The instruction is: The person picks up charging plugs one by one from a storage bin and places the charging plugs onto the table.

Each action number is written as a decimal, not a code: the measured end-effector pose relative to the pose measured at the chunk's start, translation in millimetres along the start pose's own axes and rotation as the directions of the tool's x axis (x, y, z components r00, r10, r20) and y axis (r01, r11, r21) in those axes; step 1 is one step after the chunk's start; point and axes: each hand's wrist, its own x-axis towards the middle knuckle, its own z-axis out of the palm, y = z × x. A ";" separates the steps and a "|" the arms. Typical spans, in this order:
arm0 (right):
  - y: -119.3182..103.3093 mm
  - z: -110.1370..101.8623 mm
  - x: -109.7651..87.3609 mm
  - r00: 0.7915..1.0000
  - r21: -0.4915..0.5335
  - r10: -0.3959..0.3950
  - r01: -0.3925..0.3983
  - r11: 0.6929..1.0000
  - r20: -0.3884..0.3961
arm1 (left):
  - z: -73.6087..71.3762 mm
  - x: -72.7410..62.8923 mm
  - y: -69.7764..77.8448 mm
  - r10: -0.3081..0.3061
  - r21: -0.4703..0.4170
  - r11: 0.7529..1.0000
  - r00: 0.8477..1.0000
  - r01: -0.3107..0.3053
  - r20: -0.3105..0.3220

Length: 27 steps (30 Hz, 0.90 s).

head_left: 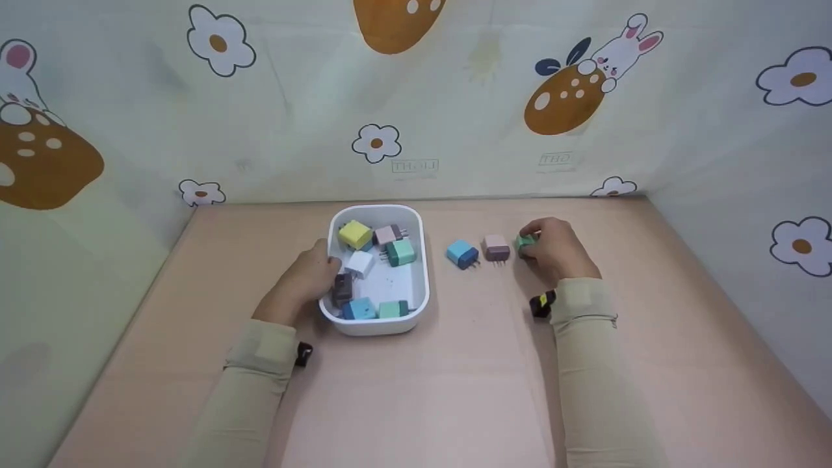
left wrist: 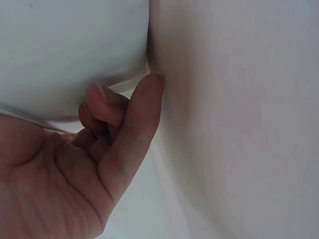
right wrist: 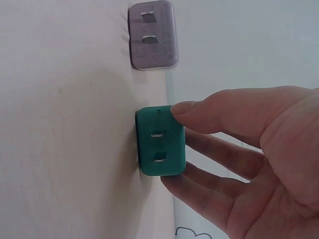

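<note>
My left hand (head_left: pixel 311 273) grips the left wall of a white plastic bin (head_left: pixel 426 273), thumb over the rim. In the left wrist view its curled fingers (left wrist: pixel 142 107) lie against the outside of the bin. A green charger plug (right wrist: pixel 162 141) stands on the table at the right, prongs facing the right wrist camera. My right hand (head_left: pixel 556 247) pinches it, thumb on one side and fingers on the other. Just left of it sits a pink-purple charger plug (head_left: pixel 496 248), and beyond that a blue charger plug (head_left: pixel 462 254).
Inside the bin lie several charger plugs, among them a yellow one (head_left: pixel 355 234), a white one (head_left: pixel 359 264), a dark one (head_left: pixel 342 290) and a green one (head_left: pixel 400 252). A patterned curtain (head_left: pixel 299 123) rises behind the table (head_left: pixel 429 403).
</note>
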 end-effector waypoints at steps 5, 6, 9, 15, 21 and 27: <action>-1.1 -2.0 -0.5 1.000 0.005 -0.021 0.021 1.000 -0.022 | 0.1 0.2 -0.3 -0.002 -0.001 1.000 1.000 0.002 -0.001; -1.2 -2.5 -0.6 0.999 -0.002 -0.034 0.034 0.999 -0.030 | 0.1 0.1 -0.4 0.004 0.004 1.000 1.000 -0.004 -0.003; -3.2 -4.4 -2.2 0.996 -0.020 -0.068 0.067 0.998 -0.049 | 0.0 0.0 -1.0 0.026 0.015 1.000 1.000 -0.026 -0.010; -8.8 -9.9 -5.0 0.992 -0.051 -0.107 0.104 0.993 -0.072 | 0.6 -1.0 -0.8 0.029 0.015 0.999 0.999 -0.029 -0.016; -13.2 -14.2 -8.9 0.985 -0.079 -0.148 0.141 0.987 -0.091 | 0.7 -1.0 0.2 0.015 0.019 1.000 1.000 -0.015 -0.014; -19.2 -17.4 -13.9 0.977 -0.096 -0.184 0.174 0.980 -0.106 | -0.1 -1.3 1.1 0.015 0.023 1.000 1.000 -0.015 -0.008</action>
